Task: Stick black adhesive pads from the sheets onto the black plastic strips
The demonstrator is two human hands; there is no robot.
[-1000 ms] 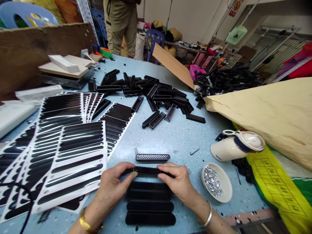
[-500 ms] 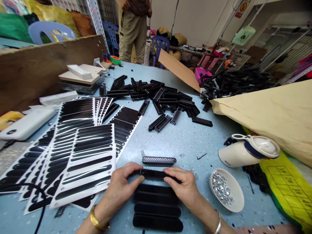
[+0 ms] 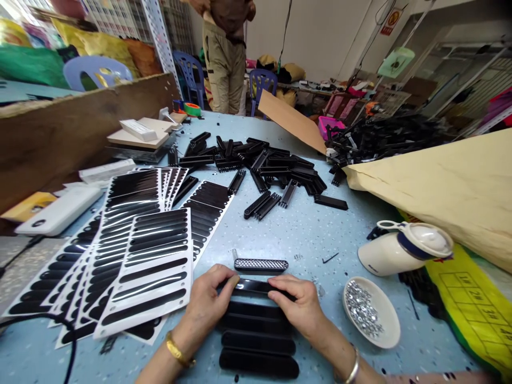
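Between my two hands is a long black strip-shaped piece [image 3: 253,286] with a glossy top face. My left hand [image 3: 212,298] pinches its left end between thumb and fingers. The right end is held the same way by my right hand [image 3: 298,304]. Just below lie several smooth black bars [image 3: 258,341] in a stacked row, the top one partly hidden by my hands. Above the held piece rests a black bar with a lattice face [image 3: 261,264]. Sheets of black adhesive strips [image 3: 154,266] fan out on the left.
A pile of black parts [image 3: 268,162] spreads across the back of the blue table [image 3: 208,234]. On the right are a bowl of small metal parts [image 3: 390,314], a white tumbler [image 3: 384,255] and a small hex key [image 3: 330,258]. A person [image 3: 226,58] stands behind the table.
My left thumb has moved up onto the held piece, whose top now shows a smooth, shiny surface where a ridged one showed. The view has shifted slightly, and the standing person has moved.
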